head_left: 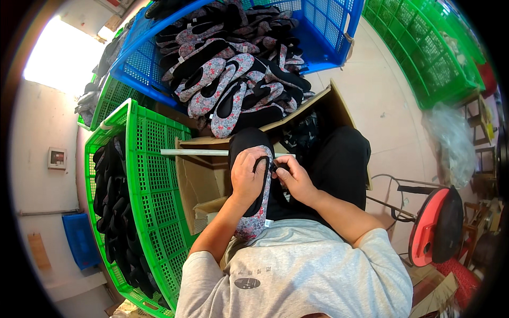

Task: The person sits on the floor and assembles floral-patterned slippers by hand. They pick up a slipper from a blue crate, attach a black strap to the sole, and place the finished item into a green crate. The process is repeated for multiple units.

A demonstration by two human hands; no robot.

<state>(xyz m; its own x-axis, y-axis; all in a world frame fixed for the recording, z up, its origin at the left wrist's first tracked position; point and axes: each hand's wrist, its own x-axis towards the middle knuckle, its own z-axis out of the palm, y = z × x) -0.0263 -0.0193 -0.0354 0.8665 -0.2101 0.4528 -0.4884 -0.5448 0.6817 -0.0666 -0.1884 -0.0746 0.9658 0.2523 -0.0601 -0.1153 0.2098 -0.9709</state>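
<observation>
A grey slipper shoe with a red floral print (251,228) and black lining lies lengthwise over my left thigh, its heel end by my shirt. My left hand (247,177) grips it near the far end, with the thumb inside the opening. At its right edge my right hand (298,182) is closed, fingertips pinching a small dark piece against the shoe. What that piece is, I cannot make out. A small white tag (268,223) sticks out at the shoe's near right side.
Ahead, a blue crate (336,32) holds a heap of similar floral shoes (204,74). Black shoes (114,212) fill a green crate (159,201) on my left. An open cardboard box (199,177) with a pale bar (199,152) stands before my knees. A red-and-black stool (432,228) is at right.
</observation>
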